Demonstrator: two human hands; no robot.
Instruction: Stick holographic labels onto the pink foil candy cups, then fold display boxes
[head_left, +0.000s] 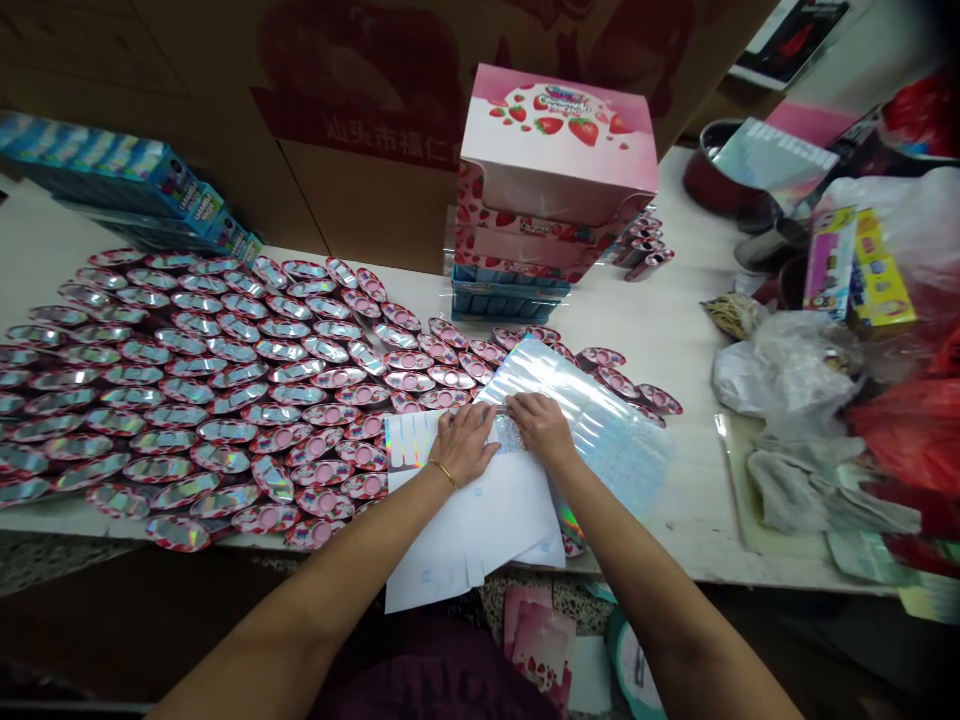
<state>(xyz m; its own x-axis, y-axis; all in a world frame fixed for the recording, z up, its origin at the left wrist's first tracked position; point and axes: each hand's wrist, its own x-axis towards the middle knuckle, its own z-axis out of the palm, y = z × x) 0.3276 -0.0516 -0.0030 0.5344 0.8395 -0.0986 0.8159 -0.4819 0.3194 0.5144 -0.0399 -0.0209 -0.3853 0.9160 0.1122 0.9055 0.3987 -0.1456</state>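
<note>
A shiny holographic sticker sheet with white backing (480, 515) lies in front of me, on top of the packs. My left hand (463, 447), with a thin gold bracelet at the wrist, rests over its upper edge, fingers bent and thumb out to the side. My right hand (541, 428) is close beside it, fingertips curled down on a shiny strip of the sheet. The exact grip under the fingers is hidden. Beneath my right forearm spreads another holographic sheet (611, 430). Many upright oval-topped red and pink packs (225, 375) crowd the table at left, several topped with silvery stickers.
Behind stands a pink strawberry display box (559, 135) stacked on blue ones. Blue boxes (142, 180) stand far left, before a large brown carton (360, 110). At right are plastic bags (795, 360), a grey cloth (810, 490) and a dark red pot (709, 180).
</note>
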